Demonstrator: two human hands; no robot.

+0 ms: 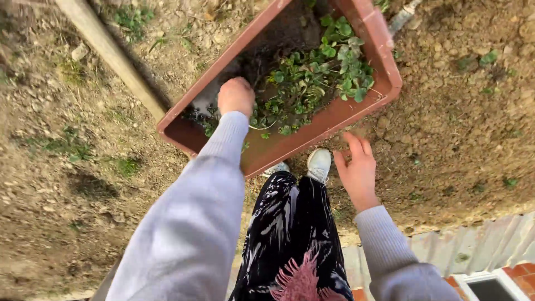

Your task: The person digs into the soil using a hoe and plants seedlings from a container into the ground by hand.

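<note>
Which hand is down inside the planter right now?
The left hand, reaching into the reddish-brown planter at its soil end beside the green plants. The right hand is open, outside the planter, above the bare ground near the white shoe.

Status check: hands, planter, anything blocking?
Left hand down inside the reddish planter box, closed among the green plants. Right hand open, in the air beside the box, empty. Wooden pole lies left of the box, apart.

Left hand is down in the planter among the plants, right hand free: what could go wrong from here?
The left hand, buried in the low green leafy plants, may tear stems nearby. The long reddish-brown plastic planter sits on uneven bare soil and could tip, since the open right hand hangs clear of it.
</note>
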